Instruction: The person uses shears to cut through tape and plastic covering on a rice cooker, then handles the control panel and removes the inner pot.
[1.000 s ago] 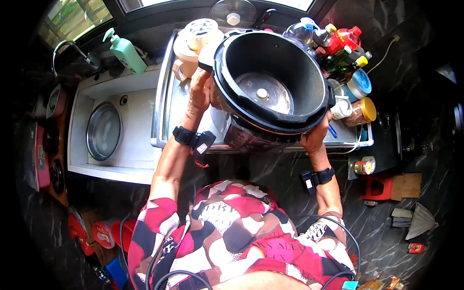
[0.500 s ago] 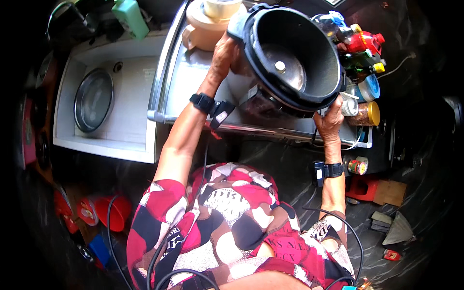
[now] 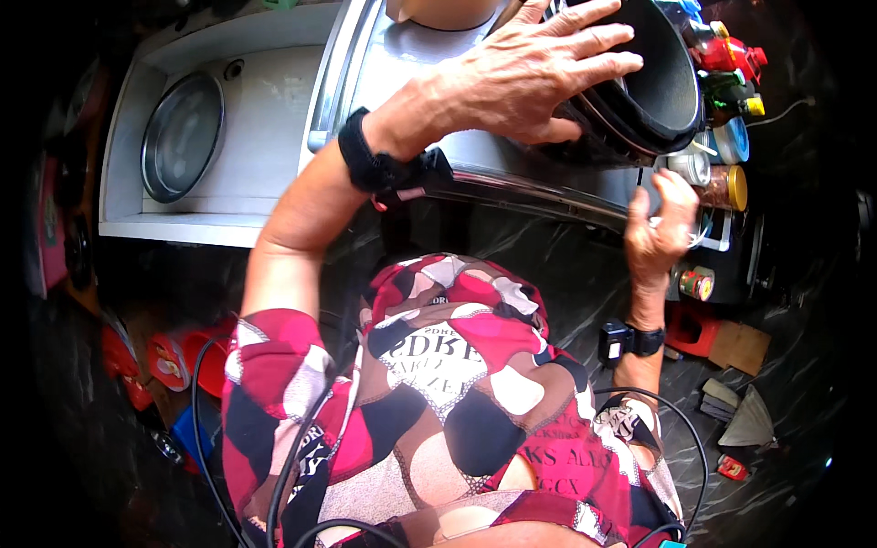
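A black electric cooker body (image 3: 662, 68) with an open top stands on the metal counter (image 3: 512, 151), partly cut off by the upper edge. My left hand (image 3: 539, 78) is open across its left side, fingers spread, palm down. It hides part of the cooker's rim; whether the fingertips touch it I cannot tell. My right hand (image 3: 662, 224) is at the counter's front edge, just below the cooker. Its fingers are loosely bent, thumb apart, and I see nothing held. Black straps are around both wrists.
A white sink (image 3: 265, 164) on the left holds a round metal basin (image 3: 183, 137). Behind my left hand sits a beige pot (image 3: 443, 11). Several bottles and jars, among them a yellow-lidded jar (image 3: 726, 187), line the counter's right end. A red stool (image 3: 690, 329) is below.
Both hands have let go of the cooker. My left hand has moved right and spread over its side; my right has drawn slightly down. The view has shifted, moving the cooker right and up.
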### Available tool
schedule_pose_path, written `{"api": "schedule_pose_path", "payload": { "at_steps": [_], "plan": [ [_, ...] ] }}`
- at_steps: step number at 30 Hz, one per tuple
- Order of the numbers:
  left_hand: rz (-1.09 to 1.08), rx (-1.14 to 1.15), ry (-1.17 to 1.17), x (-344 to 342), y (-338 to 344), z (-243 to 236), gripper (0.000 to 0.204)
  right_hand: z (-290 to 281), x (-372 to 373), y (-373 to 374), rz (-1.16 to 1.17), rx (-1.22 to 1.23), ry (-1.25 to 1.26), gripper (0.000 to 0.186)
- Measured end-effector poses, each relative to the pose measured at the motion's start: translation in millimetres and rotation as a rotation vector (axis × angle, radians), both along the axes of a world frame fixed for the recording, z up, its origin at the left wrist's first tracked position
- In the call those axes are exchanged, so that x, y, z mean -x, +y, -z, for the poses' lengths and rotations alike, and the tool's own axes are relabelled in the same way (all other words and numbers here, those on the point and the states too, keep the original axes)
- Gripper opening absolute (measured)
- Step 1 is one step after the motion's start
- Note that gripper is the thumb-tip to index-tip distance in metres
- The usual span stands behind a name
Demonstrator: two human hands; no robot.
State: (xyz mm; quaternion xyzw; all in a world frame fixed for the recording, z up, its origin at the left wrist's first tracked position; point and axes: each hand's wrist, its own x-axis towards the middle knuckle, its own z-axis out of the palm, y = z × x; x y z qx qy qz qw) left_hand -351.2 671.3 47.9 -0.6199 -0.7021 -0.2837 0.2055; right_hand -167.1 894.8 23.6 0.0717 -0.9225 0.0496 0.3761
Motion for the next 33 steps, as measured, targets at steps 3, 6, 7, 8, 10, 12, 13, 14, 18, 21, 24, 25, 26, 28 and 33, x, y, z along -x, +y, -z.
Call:
{"api": "schedule_pose_path", "payload": {
  "at_steps": [3, 6, 7, 8, 10, 12, 13, 14, 18, 21, 24, 25, 26, 28, 33],
  "plan": [
    [-0.021, 0.155, 0.087, 5.8, 24.0, 1.6, 0.085, 51.3, -13.5, 8.0, 0.019, 0.125, -0.146, 0.023],
    [-0.044, 0.157, 0.181, 12.6, 42.8, 6.0, 0.075, 92.0, -31.4, 2.5, -0.015, 0.24, -0.224, 0.014],
    [-0.065, 0.202, 0.181, 11.7, 48.9, 3.7, 0.073, 105.2, -38.0, 2.1, -0.032, 0.284, -0.245, 0.012],
    [-0.07, 0.194, 0.196, 10.2, 52.4, 3.2, 0.073, 119.5, -46.4, 0.9, -0.007, 0.32, -0.268, 0.011],
    [-0.054, 0.179, 0.168, 10.5, 59.2, 5.5, 0.071, 143.2, -61.1, -2.7, 0.038, 0.377, -0.303, 0.008],
    [-0.05, 0.177, 0.156, 9.8, 64.7, 5.6, 0.067, 162.0, -74.4, -3.4, 0.076, 0.432, -0.325, 0.007],
    [-0.037, 0.185, 0.162, 9.0, 67.7, 6.4, 0.067, 167.8, -79.1, -4.6, 0.094, 0.468, -0.331, 0.007],
    [-0.047, 0.179, 0.144, 8.1, 70.4, 7.4, 0.069, 173.1, -83.0, -4.6, 0.104, 0.478, -0.325, 0.007],
    [-0.058, 0.173, 0.083, 7.5, 74.5, 11.5, 0.073, 182.9, -89.5, -5.0, 0.148, 0.569, -0.302, 0.006],
    [-0.049, 0.197, 0.08, 7.9, 75.9, 8.8, 0.073, 187.3, -89.3, -6.6, 0.178, 0.612, -0.287, 0.006],
    [-0.061, 0.201, 0.08, 1.5, 78.5, 5.4, 0.07, 191.6, -89.6, -6.2, 0.195, 0.631, -0.266, 0.006],
    [-0.079, 0.217, 0.095, 0.5, 77.2, 4.7, 0.071, 192.9, -88.6, -5.9, 0.191, 0.631, -0.261, 0.006],
    [-0.119, 0.186, 0.193, 7.8, 75.6, 17.2, 0.074, 195.9, -87.6, -5.9, 0.203, 0.64, -0.265, 0.005],
    [-0.119, 0.158, 0.199, 15.4, 72.0, 34.3, 0.088, 194.9, -84.0, -2.9, 0.202, 0.656, -0.243, 0.005],
    [-0.212, 0.212, 0.235, 2.5, 71.5, 23.4, 0.09, 192.0, -76.4, 2.5, 0.193, 0.781, -0.232, 0.005]
  ]
}}
